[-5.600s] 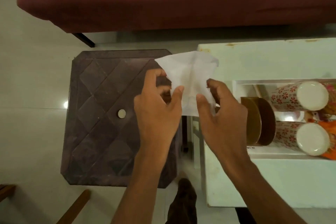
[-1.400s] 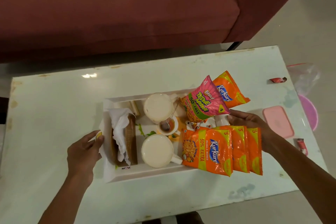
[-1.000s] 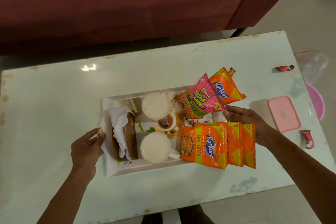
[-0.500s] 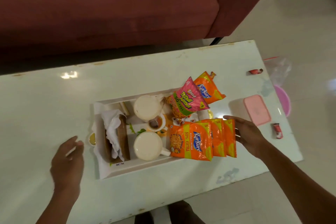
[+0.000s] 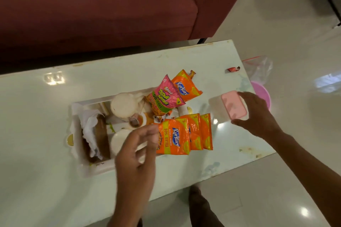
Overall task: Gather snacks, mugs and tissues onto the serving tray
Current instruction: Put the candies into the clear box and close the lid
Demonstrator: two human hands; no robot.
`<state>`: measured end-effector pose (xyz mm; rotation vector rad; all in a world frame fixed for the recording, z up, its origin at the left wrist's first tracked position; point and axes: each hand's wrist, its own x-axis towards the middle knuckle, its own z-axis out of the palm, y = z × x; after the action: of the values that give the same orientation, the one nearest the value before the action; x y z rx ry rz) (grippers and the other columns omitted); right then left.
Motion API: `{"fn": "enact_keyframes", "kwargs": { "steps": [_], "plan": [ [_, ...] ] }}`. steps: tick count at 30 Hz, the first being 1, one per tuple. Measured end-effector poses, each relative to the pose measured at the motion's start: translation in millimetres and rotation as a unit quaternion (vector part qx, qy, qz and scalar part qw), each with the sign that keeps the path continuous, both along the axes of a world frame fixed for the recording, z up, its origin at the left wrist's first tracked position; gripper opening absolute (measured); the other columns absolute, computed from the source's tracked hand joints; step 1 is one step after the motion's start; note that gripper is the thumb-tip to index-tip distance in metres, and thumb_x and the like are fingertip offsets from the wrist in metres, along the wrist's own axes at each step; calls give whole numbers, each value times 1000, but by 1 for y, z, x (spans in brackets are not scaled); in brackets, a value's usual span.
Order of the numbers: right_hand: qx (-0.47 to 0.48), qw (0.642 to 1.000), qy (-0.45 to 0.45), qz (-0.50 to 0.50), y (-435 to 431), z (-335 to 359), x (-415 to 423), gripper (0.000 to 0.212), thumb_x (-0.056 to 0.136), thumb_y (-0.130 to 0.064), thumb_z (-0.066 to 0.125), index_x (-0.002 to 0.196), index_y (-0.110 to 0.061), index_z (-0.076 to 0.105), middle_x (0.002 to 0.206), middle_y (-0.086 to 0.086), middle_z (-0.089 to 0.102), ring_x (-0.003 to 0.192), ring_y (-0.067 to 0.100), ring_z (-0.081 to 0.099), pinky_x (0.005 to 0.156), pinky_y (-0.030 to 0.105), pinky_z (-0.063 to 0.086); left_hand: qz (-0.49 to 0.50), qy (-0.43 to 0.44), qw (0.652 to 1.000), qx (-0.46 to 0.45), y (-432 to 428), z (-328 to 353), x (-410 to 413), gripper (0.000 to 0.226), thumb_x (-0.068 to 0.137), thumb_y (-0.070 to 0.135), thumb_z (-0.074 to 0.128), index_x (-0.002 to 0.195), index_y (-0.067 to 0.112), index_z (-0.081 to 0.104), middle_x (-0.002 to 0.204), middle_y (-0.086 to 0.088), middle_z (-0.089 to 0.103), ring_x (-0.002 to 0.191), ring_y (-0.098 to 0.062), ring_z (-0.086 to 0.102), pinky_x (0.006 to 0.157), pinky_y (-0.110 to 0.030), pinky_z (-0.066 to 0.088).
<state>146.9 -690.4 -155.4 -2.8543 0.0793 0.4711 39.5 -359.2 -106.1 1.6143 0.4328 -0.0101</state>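
A white serving tray (image 5: 86, 168) lies on the pale table. It holds two cream mugs (image 5: 123, 105) (image 5: 117, 141), white tissues in a brown holder (image 5: 90, 125), a pink Bingo packet (image 5: 164, 97) and several orange Kurkure packets (image 5: 175, 136) that overhang its right end. My left hand (image 5: 136, 153) hovers over the tray's front, fingers loosely curled and holding nothing, and it covers part of the near mug. My right hand (image 5: 258, 114) grips a small white box with a pink lid (image 5: 233, 105) to the right of the tray.
A dark red sofa (image 5: 92, 5) runs along the table's far side. A red sweet wrapper (image 5: 233, 69) lies near the table's right corner. Beyond the right edge, a pink bowl (image 5: 263, 96) and a clear plastic bag (image 5: 258, 68) sit on the floor. My foot (image 5: 199, 202) shows below.
My right hand left the orange packets, moved right and closed on the pink-lidded box. My left hand swung from the tray's left side to over its front.
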Motion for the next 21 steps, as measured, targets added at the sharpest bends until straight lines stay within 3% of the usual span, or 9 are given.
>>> {"fn": "enact_keyframes", "kwargs": {
  "steps": [3,6,12,17,21],
  "plan": [
    [-61,994,75,57,-5,-17,26,130,53,-37,92,154,-26,10,161,13,6,144,43,11,103,62,34,-33,29,999,-30,-57,2,2,13,90,32,61,99,36,70,104,14,75,101,-6,70,80,-22,55],
    [-65,987,118,84,-9,-37,40,133,55,-32,92,152,-36,2,162,6,-7,144,44,10,97,61,42,-71,51,996,-33,-104,-1,2,15,91,31,60,99,38,70,103,14,75,101,-7,70,83,-26,54],
    [-30,990,97,101,-27,-61,43,118,57,-25,88,150,-33,15,160,4,5,130,40,35,75,47,54,-89,112,990,-16,-158,-9,5,16,87,39,59,99,44,68,101,17,75,101,-5,70,83,-22,54],
    [112,990,76,29,-37,-26,39,120,52,-38,89,148,-35,19,156,1,16,125,36,44,88,49,53,-56,118,991,-23,-179,-13,21,14,89,43,63,102,43,68,106,18,73,106,-8,69,91,-38,58],
    [236,969,60,42,-34,36,13,121,47,-53,87,147,-42,19,149,-13,27,125,15,44,91,40,54,-27,123,989,-79,-187,-15,45,27,93,37,62,119,42,64,122,18,69,118,-7,64,99,-37,54]
  ]
}}
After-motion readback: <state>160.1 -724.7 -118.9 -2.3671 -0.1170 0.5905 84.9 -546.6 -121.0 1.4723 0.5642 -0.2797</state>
